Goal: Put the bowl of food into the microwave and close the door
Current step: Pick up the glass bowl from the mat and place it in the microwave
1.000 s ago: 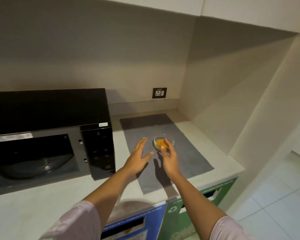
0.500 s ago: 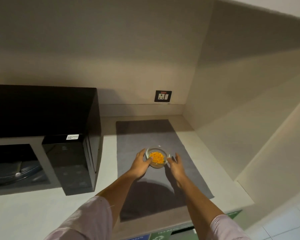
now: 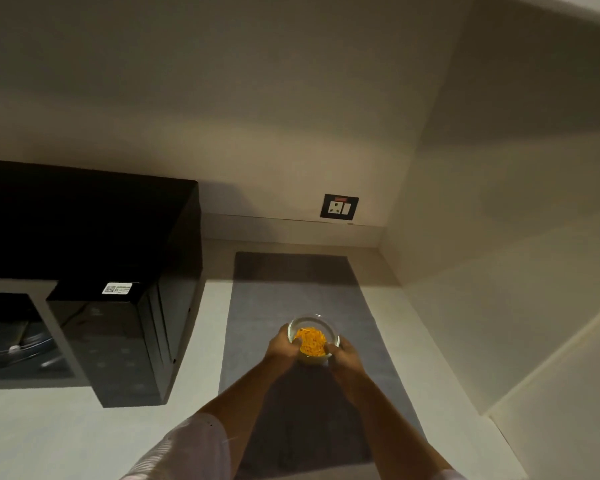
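both hands cup the small glass bowl of orange food over the grey mat on the counter: left hand and right hand each keep a closed grip on opposite sides, likely to hold it level. the black microwave stands well left, its cavity open.

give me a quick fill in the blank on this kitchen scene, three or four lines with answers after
1. The glass bowl holds food of ____ colour.
2. Both hands, left and right, grip the ____.
3. The bowl is above the grey ____ on the counter.
4. The black microwave stands to the ____ of the bowl, its door not closed.

Missing words: orange; bowl; mat; left
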Demonstrator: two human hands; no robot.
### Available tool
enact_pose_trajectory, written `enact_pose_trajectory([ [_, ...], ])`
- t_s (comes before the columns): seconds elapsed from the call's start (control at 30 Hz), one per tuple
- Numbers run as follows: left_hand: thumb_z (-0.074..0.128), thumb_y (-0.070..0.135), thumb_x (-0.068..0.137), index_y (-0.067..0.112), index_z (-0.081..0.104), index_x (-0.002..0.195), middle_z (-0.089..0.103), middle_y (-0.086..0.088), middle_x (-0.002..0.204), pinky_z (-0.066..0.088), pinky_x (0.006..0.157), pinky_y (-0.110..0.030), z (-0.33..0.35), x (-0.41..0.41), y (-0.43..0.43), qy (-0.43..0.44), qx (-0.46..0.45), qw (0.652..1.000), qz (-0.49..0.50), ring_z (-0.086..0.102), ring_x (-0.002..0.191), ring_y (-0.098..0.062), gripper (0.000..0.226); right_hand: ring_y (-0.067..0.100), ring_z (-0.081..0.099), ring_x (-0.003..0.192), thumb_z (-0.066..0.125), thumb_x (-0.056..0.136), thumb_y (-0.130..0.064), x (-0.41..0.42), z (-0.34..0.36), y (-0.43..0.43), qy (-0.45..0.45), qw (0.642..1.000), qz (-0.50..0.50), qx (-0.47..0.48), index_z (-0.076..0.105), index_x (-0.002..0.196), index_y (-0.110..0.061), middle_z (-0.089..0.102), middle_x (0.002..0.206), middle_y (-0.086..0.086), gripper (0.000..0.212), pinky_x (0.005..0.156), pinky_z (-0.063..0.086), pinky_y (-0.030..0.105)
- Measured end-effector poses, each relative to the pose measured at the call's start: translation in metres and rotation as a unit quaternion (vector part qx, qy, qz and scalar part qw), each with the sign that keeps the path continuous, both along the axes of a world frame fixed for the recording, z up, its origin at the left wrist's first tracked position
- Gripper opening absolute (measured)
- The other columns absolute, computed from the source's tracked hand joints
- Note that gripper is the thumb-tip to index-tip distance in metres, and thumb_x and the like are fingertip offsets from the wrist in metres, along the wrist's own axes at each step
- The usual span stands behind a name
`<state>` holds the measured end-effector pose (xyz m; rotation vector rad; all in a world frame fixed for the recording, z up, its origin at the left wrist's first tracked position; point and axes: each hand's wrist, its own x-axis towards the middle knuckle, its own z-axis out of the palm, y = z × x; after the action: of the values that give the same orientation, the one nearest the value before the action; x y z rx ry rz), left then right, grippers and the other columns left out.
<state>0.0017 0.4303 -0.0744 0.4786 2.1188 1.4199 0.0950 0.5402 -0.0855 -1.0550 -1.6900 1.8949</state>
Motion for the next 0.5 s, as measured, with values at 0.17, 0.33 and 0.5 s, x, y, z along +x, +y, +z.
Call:
enact_pose_trajectory([
  [0.17, 0.058, 0.010, 0.092, 0.003, 0.051, 0.135, 0.059, -0.020, 0.134, 0.042, 0.104, -0.037, -0.001, -0.002, -0.001, -0.015, 0.022, 0.999, 0.028, 0.054, 0.125, -0.035, 0.044, 0.030, 0.060, 0.089, 0.046, 0.096, 0.007, 0.002, -0.007, -0.006, 0.058, 0.998, 0.008, -0.018, 0.048, 0.131, 0.010, 0.058, 0.116, 0.026, 0.036, 0.077, 0.051, 0.035],
  [0.33, 0.065, 0.006, 0.085, 0.003, 0.059, 0.126, 0.065, -0.020, 0.125, 0.047, 0.103, -0.041, 0.001, 0.001, -0.018, -0.023, 0.058, 0.997, 0.043, 0.059, 0.118, -0.035, 0.042, 0.027, 0.062, 0.089, 0.059, 0.090, -0.002, 0.004, -0.007, -0.020, 0.003, 1.000, -0.013, -0.014, 0.064, 0.118, -0.006, 0.065, 0.102, 0.018, 0.028, 0.069, 0.053, 0.033],
  [0.5, 0.054, -0.002, 0.091, -0.002, 0.057, 0.128, 0.064, -0.023, 0.126, 0.046, 0.105, -0.048, 0.004, 0.011, -0.059, -0.026, 0.100, 0.994, 0.046, 0.059, 0.118, -0.038, 0.037, 0.029, 0.066, 0.087, 0.059, 0.086, -0.001, 0.010, 0.003, -0.066, 0.009, 0.998, -0.058, -0.028, 0.068, 0.108, -0.014, 0.068, 0.094, 0.013, 0.028, 0.058, 0.055, 0.030],
])
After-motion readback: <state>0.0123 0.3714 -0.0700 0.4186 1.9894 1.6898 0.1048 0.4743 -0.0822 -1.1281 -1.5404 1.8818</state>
